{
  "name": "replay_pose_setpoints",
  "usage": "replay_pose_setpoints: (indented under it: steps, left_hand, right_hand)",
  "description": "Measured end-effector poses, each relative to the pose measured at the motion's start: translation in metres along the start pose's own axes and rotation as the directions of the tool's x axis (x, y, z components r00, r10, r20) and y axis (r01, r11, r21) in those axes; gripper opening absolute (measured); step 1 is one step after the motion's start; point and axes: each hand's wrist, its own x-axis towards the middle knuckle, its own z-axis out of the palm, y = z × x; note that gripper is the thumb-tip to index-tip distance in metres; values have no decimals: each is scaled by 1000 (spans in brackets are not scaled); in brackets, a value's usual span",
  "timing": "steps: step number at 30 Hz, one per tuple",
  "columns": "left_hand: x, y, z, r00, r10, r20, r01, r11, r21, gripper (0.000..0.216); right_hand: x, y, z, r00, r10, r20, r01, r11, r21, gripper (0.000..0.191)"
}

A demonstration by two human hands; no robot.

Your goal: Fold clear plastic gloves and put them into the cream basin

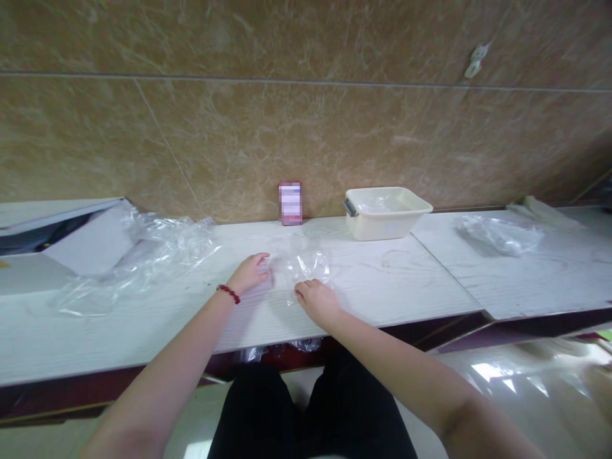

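A small clear plastic bag [306, 268] lies flat on the white wood-grain tabletop [392, 287] in front of me. My left hand [249, 273], with a red bead bracelet on the wrist, rests at the bag's left edge, fingers curled onto the film. My right hand [318, 298] presses on the bag's near right corner with fingers bent. Both hands touch the bag; neither lifts it.
A heap of clear plastic bags [143, 261] lies to the left, over white sheets. A cream plastic tub [385, 213] and a small pink box [290, 203] stand by the brown stone wall. Another clear bag [500, 233] lies at the right. More plastic hangs under the table edge.
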Motion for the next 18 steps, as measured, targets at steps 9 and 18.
replay_pose_setpoints:
  steps: [9, 18]
  left_hand:
    - [-51, 83, 24, 822, -369, 434, 546, 296, -784, 15]
    - [-11, 66, 22, 791, -373, 486, 453, -178, -874, 13]
  right_hand:
    - [-4, -8, -13, 988, 115, -102, -106, 990, 95, 18]
    - [-29, -22, -19, 996, 62, -60, -57, 996, 73, 14]
